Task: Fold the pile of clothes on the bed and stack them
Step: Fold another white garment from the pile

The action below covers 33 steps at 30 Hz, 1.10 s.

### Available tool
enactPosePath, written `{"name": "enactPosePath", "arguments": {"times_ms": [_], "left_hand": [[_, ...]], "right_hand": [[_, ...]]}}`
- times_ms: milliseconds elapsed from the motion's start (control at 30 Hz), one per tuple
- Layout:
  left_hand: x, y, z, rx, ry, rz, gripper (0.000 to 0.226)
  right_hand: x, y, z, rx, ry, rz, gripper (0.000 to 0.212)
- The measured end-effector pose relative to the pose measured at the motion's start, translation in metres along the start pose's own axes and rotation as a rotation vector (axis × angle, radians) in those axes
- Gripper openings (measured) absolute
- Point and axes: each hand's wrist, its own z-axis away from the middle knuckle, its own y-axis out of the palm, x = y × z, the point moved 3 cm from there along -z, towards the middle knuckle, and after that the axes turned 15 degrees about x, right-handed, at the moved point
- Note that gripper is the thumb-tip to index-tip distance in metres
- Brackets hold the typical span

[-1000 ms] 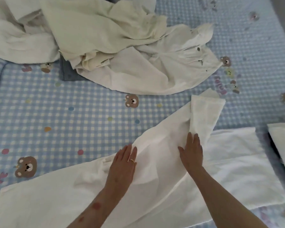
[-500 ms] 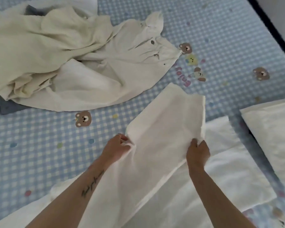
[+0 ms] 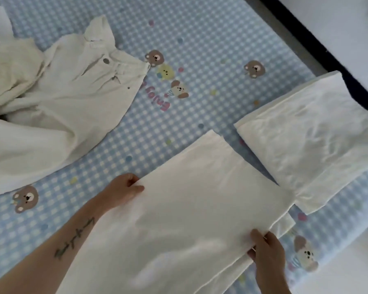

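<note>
A white garment (image 3: 191, 204) lies folded lengthwise on the blue checked bed sheet (image 3: 200, 39), running from the bottom left toward the upper right. My left hand (image 3: 125, 188) pinches its left edge. My right hand (image 3: 266, 249) pinches its right edge, thumb on top. A folded white garment (image 3: 312, 141) lies just to the right, apart from the one I hold. The unfolded pile of cream clothes (image 3: 51, 102), with buttoned trousers on top, sits at the upper left.
The bed's right edge and a dark frame strip (image 3: 319, 45) run diagonally at the upper right, with pale floor beyond. Bear prints dot the sheet between the pile and the folded pieces.
Both hands carried the lifted end of the garment over to the right and laid it flat onto the rest. The view swung right, showing more of the folded garment.
</note>
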Motion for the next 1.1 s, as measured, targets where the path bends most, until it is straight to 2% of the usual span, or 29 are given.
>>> {"name": "enactPosePath", "arguments": {"times_ms": [67,200,267,367,500,567,600,667,700,733,800,867,967,1033,1100], "left_hand": [[-0.019,0.016,-0.007,0.062,0.041,-0.031,0.012],[-0.055,0.034,-0.023,-0.042,0.046,-0.138,0.019],[-0.065,0.040,-0.029,-0.028,0.037,-0.171,0.017],[-0.072,0.056,-0.038,0.030,0.033,-0.255,0.012],[-0.068,0.072,-0.042,-0.051,0.019,-0.240,0.018],[-0.070,0.074,-0.032,-0.154,0.054,-0.196,0.016],[-0.068,0.076,-0.020,-0.258,0.099,-0.204,0.014],[-0.057,0.090,0.014,-0.494,0.184,-0.305,0.021],[-0.045,0.104,0.036,-0.572,0.204,-0.326,0.024],[-0.032,0.122,0.059,-0.606,0.207,-0.325,0.026],[0.012,0.150,0.102,-0.640,0.153,-0.286,0.048],[0.063,0.154,0.135,-0.711,0.068,-0.264,0.063],[0.138,0.121,0.158,-0.782,-0.111,-0.280,0.050],[0.179,0.096,0.162,-0.711,-0.240,-0.316,0.046],[0.200,0.082,0.162,-0.593,-0.269,-0.389,0.045]], "right_hand": [[0.002,-0.013,-0.009,-0.017,0.006,0.023,0.007],[0.013,-0.033,-0.025,-0.079,-0.058,0.138,0.022],[0.009,-0.050,-0.021,-0.139,-0.076,0.149,0.025],[-0.004,-0.069,-0.024,-0.148,-0.031,0.153,0.027],[-0.009,-0.074,-0.038,-0.133,-0.027,0.258,0.023],[-0.006,-0.076,-0.038,-0.135,-0.049,0.281,0.019],[-0.004,-0.077,-0.033,-0.175,-0.074,0.313,0.017],[0.000,-0.075,-0.013,-0.368,-0.173,0.447,0.022],[0.003,-0.064,0.002,-0.412,-0.272,0.528,0.027],[0.006,-0.046,0.018,-0.361,-0.396,0.609,0.030],[-0.003,0.006,0.040,-0.063,-0.637,0.833,0.025],[-0.005,0.062,0.038,0.210,-0.787,1.031,0.013],[0.024,0.136,0.003,0.323,-0.958,1.313,0.033],[0.048,0.179,-0.025,0.366,-1.007,1.536,0.045],[0.061,0.207,-0.045,0.468,-1.001,1.764,0.045]]}}
